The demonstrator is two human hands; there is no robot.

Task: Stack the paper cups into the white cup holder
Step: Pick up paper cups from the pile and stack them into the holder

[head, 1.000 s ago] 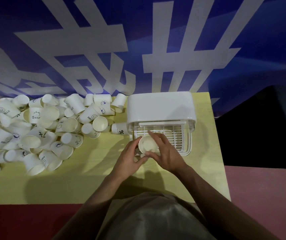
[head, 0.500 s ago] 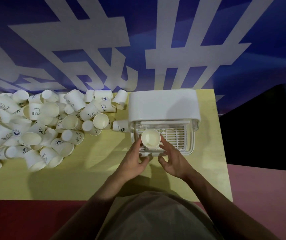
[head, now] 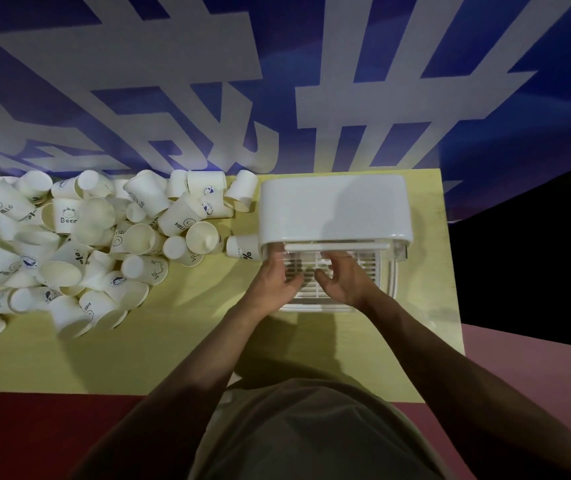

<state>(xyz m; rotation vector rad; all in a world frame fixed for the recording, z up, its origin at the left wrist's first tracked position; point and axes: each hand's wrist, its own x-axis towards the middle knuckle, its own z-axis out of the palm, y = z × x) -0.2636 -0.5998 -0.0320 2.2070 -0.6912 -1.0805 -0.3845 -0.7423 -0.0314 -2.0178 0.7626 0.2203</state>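
The white cup holder (head: 332,206) stands at the table's far right, its slotted tray (head: 376,271) sticking out toward me. Both of my hands are over that tray. My left hand (head: 272,280) reaches up to the lower edge of the white top, and its fingertips are hidden there. My right hand (head: 348,282) lies beside it with loosely bent fingers and nothing visible in it. No cup shows between my hands. A big heap of white paper cups (head: 97,237) covers the table's left half.
One printed cup (head: 242,247) lies on its side against the holder's left wall. The yellow table (head: 173,341) ends just right of the holder and close to my body. A blue and white banner hangs behind it.
The cup my left hand held above the tray has gone out of sight under the holder's white top. Both hands have moved forward to the top's edge.
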